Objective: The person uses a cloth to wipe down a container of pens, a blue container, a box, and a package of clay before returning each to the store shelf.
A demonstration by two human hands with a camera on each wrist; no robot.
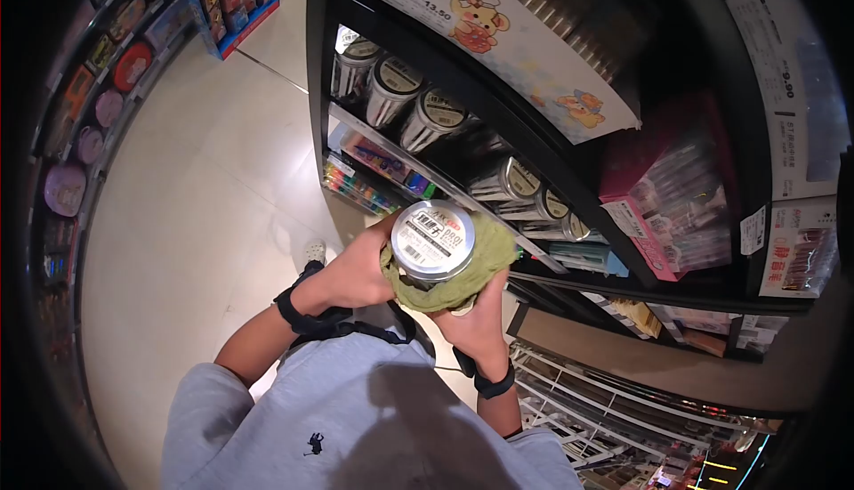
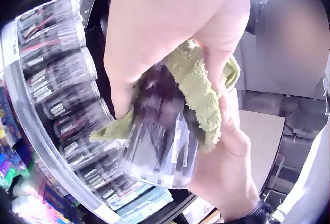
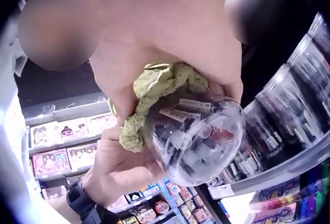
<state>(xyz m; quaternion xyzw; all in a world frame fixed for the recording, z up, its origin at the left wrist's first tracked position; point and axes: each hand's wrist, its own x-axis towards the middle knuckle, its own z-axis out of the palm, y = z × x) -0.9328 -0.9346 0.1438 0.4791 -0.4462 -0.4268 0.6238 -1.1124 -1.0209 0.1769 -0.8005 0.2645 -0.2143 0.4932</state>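
While hands grip jar through cloth, stocked shelf flanks pale floor.

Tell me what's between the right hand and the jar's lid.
In the head view, a green cloth, bunched around the jar, lies between the right hand and the lid.

Bear panel: 13.50; white panel: 9.90

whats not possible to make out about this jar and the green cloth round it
Head view: the lid has print too small to read; the jar's lower part is hidden under the lid and green cloth.
Left wrist view: the lid is hidden behind the left hand and cloth.
Right wrist view: blur and glare obscure the jar's contents.
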